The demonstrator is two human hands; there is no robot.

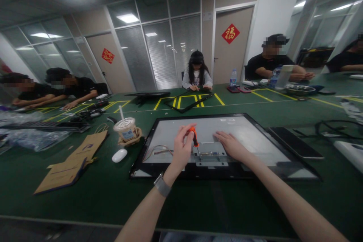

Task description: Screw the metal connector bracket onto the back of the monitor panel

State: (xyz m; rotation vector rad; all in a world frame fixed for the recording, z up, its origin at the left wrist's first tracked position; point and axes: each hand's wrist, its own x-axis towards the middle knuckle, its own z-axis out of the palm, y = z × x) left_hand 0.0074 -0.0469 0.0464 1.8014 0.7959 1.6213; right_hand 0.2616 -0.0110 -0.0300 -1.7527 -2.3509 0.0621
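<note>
A display panel [255, 136] in a black frame lies on the green table, its metal back facing up. Near its front edge a metal bracket [211, 149] with video ports is fixed. My left hand [183, 145] grips an orange and black screwdriver [195, 136], held nearly upright with its shaft pointing down at the bracket's left part. The tip's exact contact is too small to tell. My right hand [231, 144] lies flat with fingers stretched out, resting on the panel and the bracket's right side. Thin wires [159, 150] run along the panel left of my left hand.
Left of the panel stand a drink cup with straw [125, 128], a white mouse [119, 155] and a flattened paper bag [76, 159]. A dark tablet-like slab [293, 141] lies to the right. Across the table, a person [197, 72] works at a black frame [187, 104]; others sit both sides.
</note>
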